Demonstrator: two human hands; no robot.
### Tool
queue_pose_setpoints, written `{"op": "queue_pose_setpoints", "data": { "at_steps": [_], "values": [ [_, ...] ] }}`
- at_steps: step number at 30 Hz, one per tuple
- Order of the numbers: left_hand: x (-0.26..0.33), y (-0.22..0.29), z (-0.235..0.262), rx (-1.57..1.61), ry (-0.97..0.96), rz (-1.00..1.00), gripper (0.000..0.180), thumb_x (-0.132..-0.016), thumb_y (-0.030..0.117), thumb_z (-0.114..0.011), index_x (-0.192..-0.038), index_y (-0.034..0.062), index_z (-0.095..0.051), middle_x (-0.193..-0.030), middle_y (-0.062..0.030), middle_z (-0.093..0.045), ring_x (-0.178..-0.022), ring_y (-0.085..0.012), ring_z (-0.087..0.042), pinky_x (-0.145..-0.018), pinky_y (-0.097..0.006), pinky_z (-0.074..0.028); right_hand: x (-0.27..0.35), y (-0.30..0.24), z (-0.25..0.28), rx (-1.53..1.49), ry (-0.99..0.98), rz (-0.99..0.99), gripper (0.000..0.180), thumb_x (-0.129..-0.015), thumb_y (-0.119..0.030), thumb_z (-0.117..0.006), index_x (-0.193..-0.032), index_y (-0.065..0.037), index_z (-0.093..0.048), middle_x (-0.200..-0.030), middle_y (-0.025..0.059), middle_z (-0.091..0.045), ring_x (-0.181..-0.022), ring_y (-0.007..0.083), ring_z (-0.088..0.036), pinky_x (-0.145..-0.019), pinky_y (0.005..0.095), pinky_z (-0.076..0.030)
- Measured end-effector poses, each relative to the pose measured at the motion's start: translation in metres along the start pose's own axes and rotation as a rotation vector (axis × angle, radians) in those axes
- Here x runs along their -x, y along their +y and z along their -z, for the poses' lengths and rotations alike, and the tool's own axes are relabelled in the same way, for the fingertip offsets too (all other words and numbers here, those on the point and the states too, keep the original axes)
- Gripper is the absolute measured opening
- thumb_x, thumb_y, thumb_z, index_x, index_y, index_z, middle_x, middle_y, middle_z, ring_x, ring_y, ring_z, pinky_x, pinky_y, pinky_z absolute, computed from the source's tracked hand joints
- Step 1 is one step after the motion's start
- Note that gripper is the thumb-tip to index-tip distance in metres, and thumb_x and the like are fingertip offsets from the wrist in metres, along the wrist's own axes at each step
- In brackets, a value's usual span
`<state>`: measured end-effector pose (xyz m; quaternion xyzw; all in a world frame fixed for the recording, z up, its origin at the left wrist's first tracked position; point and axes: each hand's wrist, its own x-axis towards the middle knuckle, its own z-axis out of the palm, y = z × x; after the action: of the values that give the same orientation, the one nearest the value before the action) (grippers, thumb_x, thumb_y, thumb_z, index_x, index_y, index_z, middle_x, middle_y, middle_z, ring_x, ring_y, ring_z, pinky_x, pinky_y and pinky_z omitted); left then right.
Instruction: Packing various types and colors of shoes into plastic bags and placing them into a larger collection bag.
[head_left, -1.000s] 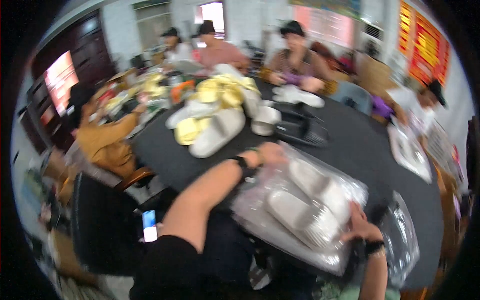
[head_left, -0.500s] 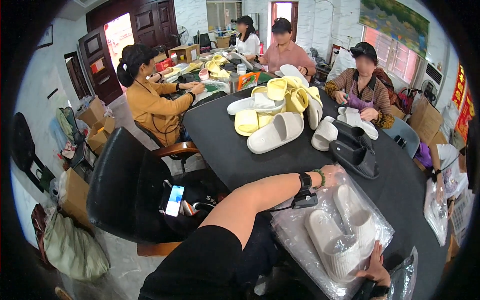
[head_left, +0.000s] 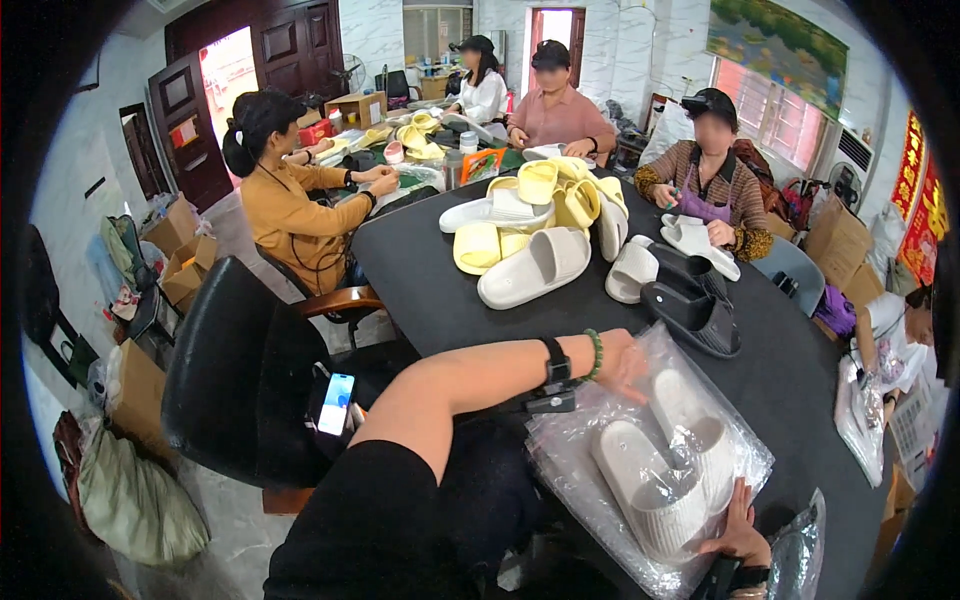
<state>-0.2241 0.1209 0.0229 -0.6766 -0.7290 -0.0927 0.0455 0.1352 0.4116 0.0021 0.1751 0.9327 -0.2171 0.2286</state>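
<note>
A pair of white slide slippers (head_left: 648, 490) lies on the near right of the table, with a clear plastic bag (head_left: 565, 440) around and under them. Film glints over their straps, so they seem to be inside it. My left hand (head_left: 625, 365), with a green bead bracelet at its wrist, hovers at the bag's far end beside one slipper's heel, fingers loosely stretched downward. Low on the near side, my right hand (head_left: 738, 532) rests against the side of the nearer strap, fingers extended. Neither hand is wrapped around a slipper.
Yellow and white slippers (head_left: 540, 265) are heaped mid-table, with black slippers (head_left: 695, 315) beside them. More clear bags (head_left: 800, 550) lie at the near right edge. A black chair (head_left: 250, 390) holding a phone (head_left: 336, 403) stands left. Several people work around the table (head_left: 420, 290).
My left hand has come off the bag's far corner and moved slightly left and nearer, fingers loosening. My right hand stays against the slipper. The view has shifted a little.
</note>
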Motion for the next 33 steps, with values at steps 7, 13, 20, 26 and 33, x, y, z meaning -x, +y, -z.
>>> {"op": "queue_pose_setpoints", "data": {
  "at_steps": [7,13,20,26,33],
  "values": [
    [0.027,0.035,0.034,0.902,-0.364,-0.067,0.051,-0.086,0.031,-0.072,-0.134,0.0189,-0.059,-0.098,-0.01,-0.07,-0.083,-0.0193,-0.066,-0.073,-0.033,-0.053,0.003,-0.004,0.005,0.033,-0.015,0.024,0.178,-0.023,-0.078,-0.081,-0.15,-0.005,0.022,-0.16,0.0183,0.016,-0.147,0.0368,0.017,-0.115,0.0585,0.0],
    [0.02,0.05,0.021,1.131,-0.411,-0.006,0.046,-0.089,0.025,-0.067,-0.134,0.0204,-0.059,-0.106,-0.0047,-0.071,-0.08,-0.0168,-0.068,-0.071,-0.029,-0.055,0.022,-0.001,0.0,-0.068,0.017,0.139,0.127,-0.06,-0.027,-0.082,-0.154,-0.002,-0.001,-0.16,0.0228,0.0,-0.148,0.0293,0.008,-0.119,0.0341,0.004],
    [-0.001,0.037,-0.053,0.408,0.19,-0.515,0.055,-0.084,0.053,-0.067,-0.127,0.0202,-0.063,-0.129,-0.0106,-0.06,-0.118,-0.034,-0.054,-0.102,-0.042,-0.042,-0.006,-0.01,0.009,0.065,-0.065,0.212,0.127,-0.063,-0.033,-0.082,-0.154,-0.003,0.002,-0.161,0.0203,-0.004,-0.148,0.0337,0.006,-0.119,0.0364,0.003],
    [-0.013,0.054,-0.017,0.11,0.232,-0.631,0.061,-0.086,0.057,-0.061,-0.128,0.0134,-0.061,-0.133,-0.0141,-0.056,-0.122,-0.0342,-0.053,-0.102,-0.046,-0.041,-0.011,-0.043,0.007,0.164,-0.032,0.186,0.139,-0.054,-0.042,-0.083,-0.153,-0.002,0.006,-0.16,0.0212,0.001,-0.148,0.0349,0.008,-0.119,0.041,0.002],
    [-0.04,0.083,-0.004,0.137,-0.077,-0.539,0.059,-0.085,0.054,-0.063,-0.123,0.0088,-0.063,-0.126,-0.0169,-0.06,-0.119,-0.034,-0.055,-0.1,-0.047,-0.042,-0.018,-0.067,-0.014,0.266,-0.009,0.194,0.153,-0.044,-0.053,-0.084,-0.151,-0.001,0.011,-0.16,0.0223,0.006,-0.147,0.0364,0.011,-0.118,0.0463,0.001]
  ]
}}
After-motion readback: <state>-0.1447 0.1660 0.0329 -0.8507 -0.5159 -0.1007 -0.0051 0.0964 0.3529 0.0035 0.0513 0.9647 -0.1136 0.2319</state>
